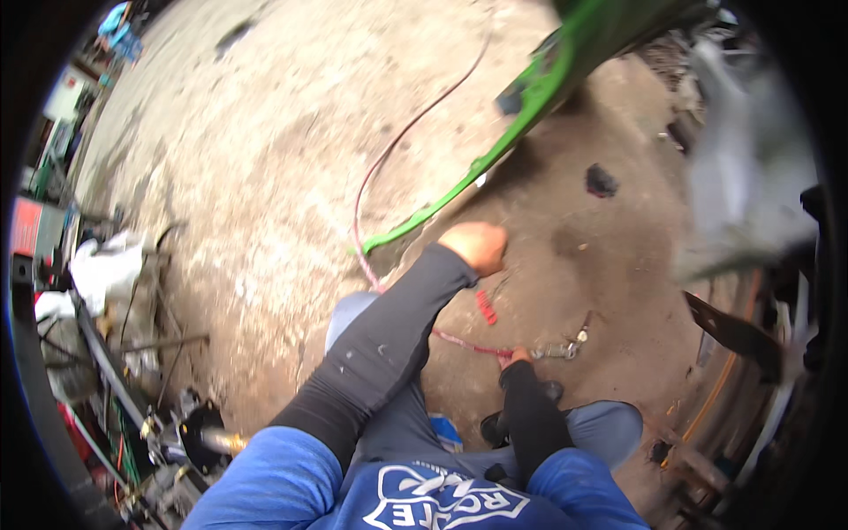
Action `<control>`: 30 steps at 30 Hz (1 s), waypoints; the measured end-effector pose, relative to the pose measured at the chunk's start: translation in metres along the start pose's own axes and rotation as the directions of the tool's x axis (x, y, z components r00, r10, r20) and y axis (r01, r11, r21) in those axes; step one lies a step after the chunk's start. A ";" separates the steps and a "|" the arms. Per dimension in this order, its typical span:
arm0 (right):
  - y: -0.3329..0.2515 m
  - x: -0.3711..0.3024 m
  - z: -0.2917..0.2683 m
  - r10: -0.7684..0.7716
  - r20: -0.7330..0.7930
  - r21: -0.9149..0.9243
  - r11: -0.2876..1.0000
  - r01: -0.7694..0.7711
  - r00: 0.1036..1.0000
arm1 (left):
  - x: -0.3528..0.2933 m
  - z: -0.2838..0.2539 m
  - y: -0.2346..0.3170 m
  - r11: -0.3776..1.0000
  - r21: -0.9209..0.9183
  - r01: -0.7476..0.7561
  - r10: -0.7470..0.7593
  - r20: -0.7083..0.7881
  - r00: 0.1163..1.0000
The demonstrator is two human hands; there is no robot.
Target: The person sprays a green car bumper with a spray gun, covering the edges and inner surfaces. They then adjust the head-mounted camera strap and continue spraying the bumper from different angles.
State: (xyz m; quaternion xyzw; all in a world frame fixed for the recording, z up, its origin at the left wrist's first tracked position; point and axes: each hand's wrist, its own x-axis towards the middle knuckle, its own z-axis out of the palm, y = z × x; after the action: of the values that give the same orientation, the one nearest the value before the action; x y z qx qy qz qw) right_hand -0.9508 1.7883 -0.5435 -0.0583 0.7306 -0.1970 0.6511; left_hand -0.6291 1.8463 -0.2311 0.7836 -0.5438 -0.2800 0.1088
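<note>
My left hand (pixel 477 246) is closed in a fist beside the lower tip of a long curved green panel (pixel 459 185); whatever is in its fingers, if anything, is hidden. Low between my knees, my right hand (pixel 515 355) grips a thin red hose (pixel 473 344) close to its metal end fitting (pixel 558 351). The hose runs left under my left forearm, then curves away across the ground past the panel's tip. A small red piece (pixel 486 306) lies on the ground between my hands.
Clutter fills the left side: white bags (pixel 108 265), metal bars and machine parts (pixel 199 433). A blurred grey-white sheet-like thing (pixel 746 168) stands at the right. A dark lump (pixel 601 181) lies on the ground ahead. An orange cable (pixel 711 397) runs along the right.
</note>
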 end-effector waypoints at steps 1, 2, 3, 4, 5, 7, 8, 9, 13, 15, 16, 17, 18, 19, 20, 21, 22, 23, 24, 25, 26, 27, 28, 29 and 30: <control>-0.009 -0.012 0.004 -0.072 0.004 0.091 0.993 0.071 0.997 | 0.003 0.006 0.001 0.999 -0.020 -0.026 0.027 0.070 0.997; -0.026 -0.024 0.011 -0.102 -0.033 0.201 0.974 0.106 0.994 | 0.014 0.010 0.003 0.998 -0.051 -0.032 0.036 0.091 0.995; -0.036 -0.041 0.010 -0.160 -0.040 0.269 0.949 0.164 0.986 | 0.019 0.022 0.007 0.997 -0.077 -0.026 0.035 0.119 0.992; -0.048 -0.060 0.007 -0.164 -0.077 0.294 0.939 0.180 0.983 | 0.021 0.035 0.011 0.995 -0.074 -0.064 0.072 0.109 0.991; -0.060 -0.079 0.003 -0.195 -0.074 0.321 0.924 0.208 0.978 | 0.024 0.046 0.015 0.979 -0.092 -0.182 0.191 0.110 0.975; -0.088 -0.119 0.004 -0.242 0.019 0.380 0.899 0.217 0.970 | 0.021 0.068 0.022 0.955 -0.248 -0.161 0.202 0.151 0.968; -0.102 -0.138 0.005 -0.255 -0.020 0.385 0.891 0.243 0.967 | 0.016 0.079 0.026 0.952 -0.252 -0.174 0.210 0.125 0.970; -0.112 -0.161 0.005 -0.293 0.015 0.479 0.841 0.250 0.956 | 0.006 0.090 0.033 0.948 -0.248 -0.201 0.228 0.083 0.970; -0.124 -0.251 -0.009 -0.469 0.188 0.598 0.752 0.278 0.863 | -0.044 0.116 0.073 0.866 -0.462 -0.189 0.309 0.198 0.930; -0.123 -0.292 -0.024 -0.598 0.316 0.627 0.714 0.311 0.737 | -0.080 0.127 0.102 0.793 -0.527 -0.306 0.435 0.138 0.890; -0.127 -0.310 -0.030 -0.656 0.366 0.643 0.691 0.330 0.660 | -0.095 0.128 0.114 0.764 -0.555 -0.328 0.468 0.129 0.874; -0.132 -0.325 -0.038 -0.685 0.463 0.601 0.709 0.369 0.563 | -0.108 0.126 0.122 0.808 -0.434 -0.399 0.475 0.080 0.876; -0.138 -0.337 -0.046 -0.689 0.555 0.554 0.725 0.410 0.466 | -0.113 0.120 0.127 0.851 -0.368 -0.376 0.433 0.084 0.898; -0.152 -0.347 -0.048 -0.714 0.580 0.582 0.700 0.413 0.392 | -0.120 0.116 0.131 0.869 -0.312 -0.384 0.424 0.069 0.903; -0.165 -0.353 -0.052 -0.727 0.581 0.598 0.687 0.414 0.367 | -0.130 0.115 0.133 0.880 -0.256 -0.401 0.424 0.038 0.905; -0.180 -0.358 -0.057 -0.762 0.550 0.666 0.647 0.372 0.341 | -0.136 0.113 0.134 0.882 -0.183 -0.434 0.450 0.056 0.891; -0.194 -0.360 -0.062 -0.806 0.515 0.737 0.590 0.330 0.291 | -0.144 0.114 0.135 0.875 -0.196 -0.442 0.462 0.072 0.884; -0.201 -0.360 -0.071 -0.772 0.520 0.688 0.632 0.357 0.365 | -0.150 0.115 0.135 0.870 -0.204 -0.448 0.472 0.084 0.878; -0.210 -0.359 -0.078 -0.762 0.539 0.661 0.646 0.382 0.358 | -0.153 0.116 0.135 0.864 -0.205 -0.460 0.488 0.112 0.866; -0.219 -0.357 -0.082 -0.764 0.549 0.643 0.645 0.413 0.339 | -0.157 0.119 0.136 0.850 -0.202 -0.487 0.510 0.074 0.857; -0.224 -0.355 -0.085 -0.756 0.562 0.621 0.654 0.432 0.337 | -0.156 0.120 0.137 0.855 -0.186 -0.484 0.503 0.075 0.861; -0.226 -0.354 -0.088 -0.747 0.569 0.598 0.663 0.450 0.344 | -0.158 0.123 0.138 0.855 -0.184 -0.486 0.503 0.064 0.862; -0.225 -0.353 -0.089 -0.706 0.559 0.535 0.707 0.463 0.434 | -0.162 0.127 0.140 0.864 -0.184 -0.468 0.488 0.084 0.869; -0.227 -0.353 -0.089 -0.687 0.527 0.520 0.727 0.449 0.501 | -0.159 0.127 0.141 0.865 -0.181 -0.468 0.487 0.082 0.869; -0.226 -0.353 -0.089 -0.726 0.505 0.585 0.686 0.433 0.468 | -0.158 0.127 0.143 0.849 -0.147 -0.507 0.512 -0.005 0.859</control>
State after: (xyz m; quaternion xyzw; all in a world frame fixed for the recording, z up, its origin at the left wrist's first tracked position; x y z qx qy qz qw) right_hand -1.0245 1.7211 -0.1265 -0.2528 0.3035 -0.5080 0.7654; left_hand -0.8525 1.9523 -0.2169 0.5967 -0.7122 -0.2927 0.2258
